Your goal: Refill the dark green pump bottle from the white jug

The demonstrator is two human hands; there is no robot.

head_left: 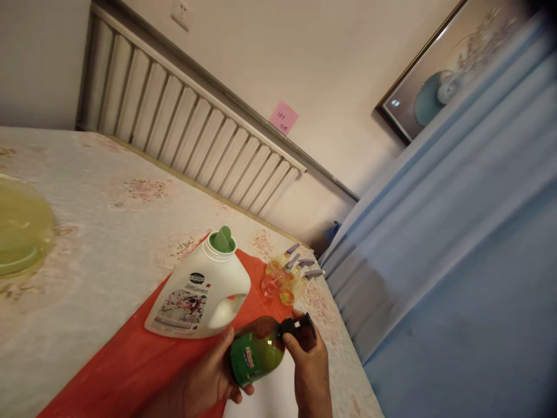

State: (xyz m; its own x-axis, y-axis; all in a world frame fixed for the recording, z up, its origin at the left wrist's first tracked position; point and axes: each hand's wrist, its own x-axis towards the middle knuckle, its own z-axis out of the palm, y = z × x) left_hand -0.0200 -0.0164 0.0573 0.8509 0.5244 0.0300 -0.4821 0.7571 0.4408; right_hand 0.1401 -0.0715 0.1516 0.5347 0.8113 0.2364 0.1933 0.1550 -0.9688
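Observation:
A translucent green-brown pump bottle (266, 355) with a green label lies tilted between my hands. My left hand (209, 371) wraps round its lower end. At the neck, just below the black pump head (299, 327), my right hand (312, 366) grips with thumb and fingers. Just beyond stands a large cream detergent bottle (174, 305) with a floral label, its mouth showing a green pouring spout (223, 239) and no cap. Several small clear containers (278, 283) with orange and yellow contents and grey tops are grouped to the right. Part of a white surface (272, 392) shows under the pump bottle.
A red sheet (108, 371) lies on the flowered tablecloth (100, 232). At the left edge is a translucent yellow-green basin-like object (26, 223). A radiator (183, 122) lines the wall behind the table, and a blue curtain (435, 261) hangs along the right side.

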